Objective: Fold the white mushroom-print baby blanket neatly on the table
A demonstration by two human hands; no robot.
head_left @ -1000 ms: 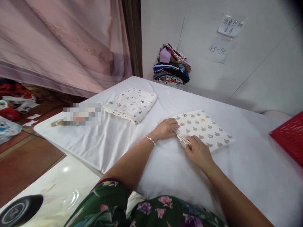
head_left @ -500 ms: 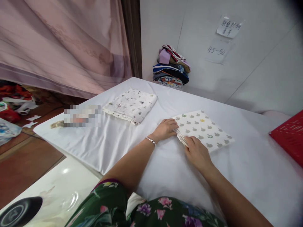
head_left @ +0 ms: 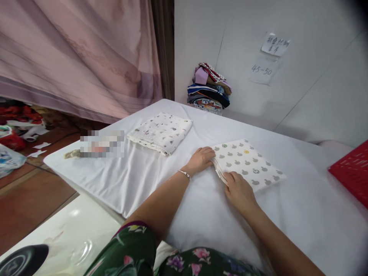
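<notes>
Left hand (head_left: 203, 158) and right hand (head_left: 239, 191) grasp the cloth (head_left: 244, 163) along its layered edge (apparently aligning it); the next move calls for keeping layers flush.

Folded cloth (head_left: 244, 163) is placed on the table (head_left: 301, 207), right of centre; its layered left edge is held, far end by the left hand (head_left: 202, 159), near end by the right hand (head_left: 240, 191). Second folded cloth (head_left: 161, 132) is set farther back and left, well apart. Pixelated item (head_left: 102, 143) is laid left of that. Basket (head_left: 352, 172) is cut off at far right. Beyond the table's far edge, fabric stack (head_left: 208, 90) is seen before the wall (head_left: 247, 23); paper sheets (head_left: 274, 44) are fixed on the wall, right of the stack. Curtain (head_left: 80, 50) is hung back left.
</notes>
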